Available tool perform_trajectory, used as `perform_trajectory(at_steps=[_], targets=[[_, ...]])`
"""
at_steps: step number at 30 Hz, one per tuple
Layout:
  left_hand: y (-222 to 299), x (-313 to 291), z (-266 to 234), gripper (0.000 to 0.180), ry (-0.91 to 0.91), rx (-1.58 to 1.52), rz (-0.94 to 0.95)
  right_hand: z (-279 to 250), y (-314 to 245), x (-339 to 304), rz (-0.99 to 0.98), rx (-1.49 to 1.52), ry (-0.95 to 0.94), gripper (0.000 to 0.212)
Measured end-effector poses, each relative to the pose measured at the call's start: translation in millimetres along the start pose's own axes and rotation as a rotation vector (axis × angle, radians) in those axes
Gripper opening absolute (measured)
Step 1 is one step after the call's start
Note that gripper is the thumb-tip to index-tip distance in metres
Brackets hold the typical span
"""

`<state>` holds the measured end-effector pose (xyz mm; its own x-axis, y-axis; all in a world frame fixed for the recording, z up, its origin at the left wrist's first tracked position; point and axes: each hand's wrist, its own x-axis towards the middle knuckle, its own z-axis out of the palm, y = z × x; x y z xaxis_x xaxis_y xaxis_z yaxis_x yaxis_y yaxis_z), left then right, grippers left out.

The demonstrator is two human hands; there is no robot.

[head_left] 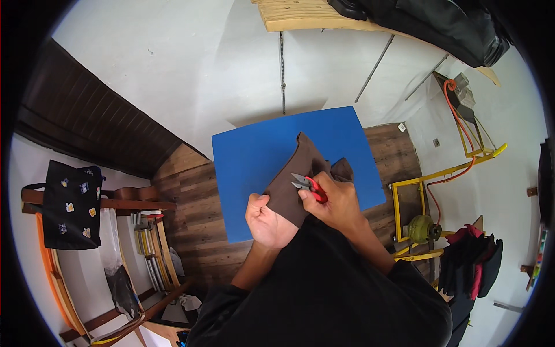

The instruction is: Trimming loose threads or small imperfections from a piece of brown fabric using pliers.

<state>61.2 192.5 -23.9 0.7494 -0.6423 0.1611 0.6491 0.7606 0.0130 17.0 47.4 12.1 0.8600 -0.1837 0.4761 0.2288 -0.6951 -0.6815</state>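
Observation:
A piece of dark brown cloth point(287, 194) is spread up from my left hand point(267, 222), whose thumb pinches its left edge while the palm lies partly behind it. In my right hand point(341, 205) I grip small red-handled thread snips point(309, 186). Their grey blades point to the left over the cloth, with the tips parted. The far corner of the cloth rises to a point, and a bunched part shows beyond my right hand. Whether the blades touch the cloth I cannot tell.
Beneath my hands stands a blue tabletop point(243, 156). On the left, a black bag point(72, 205) hangs on a wooden rack point(130, 203). To the right are a yellow metal frame point(399, 214), a green gas cylinder point(422, 229) and dark hanging cloths point(468, 263). A wooden shelf point(312, 17) juts out overhead.

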Motion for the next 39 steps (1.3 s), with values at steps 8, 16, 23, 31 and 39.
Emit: perform_trajectory(at_steps=[8, 16, 23, 31, 39], targets=[[-6, 1, 4, 0.053, -0.030, 0.091, 0.026, 2, -2, -10, 0.000, 0.007, -0.040, 0.026], [-17, 2, 14, 0.060, 0.030, 0.156, 0.064, -7, -7, -14, -0.077, -0.033, -0.097, 0.024], [-22, 3, 11, 0.080, -0.009, 0.114, 0.029, -13, -5, -18, -0.179, -0.042, -0.110, 0.024], [-34, 7, 21, 0.073, 0.047, 0.140, 0.070, -8, 8, -28, -0.192, -0.092, -0.140, 0.025], [-27, 8, -2, 0.036, 0.319, 0.463, -0.012, 15, 24, -36, 0.510, 0.868, 0.113, 0.041]])
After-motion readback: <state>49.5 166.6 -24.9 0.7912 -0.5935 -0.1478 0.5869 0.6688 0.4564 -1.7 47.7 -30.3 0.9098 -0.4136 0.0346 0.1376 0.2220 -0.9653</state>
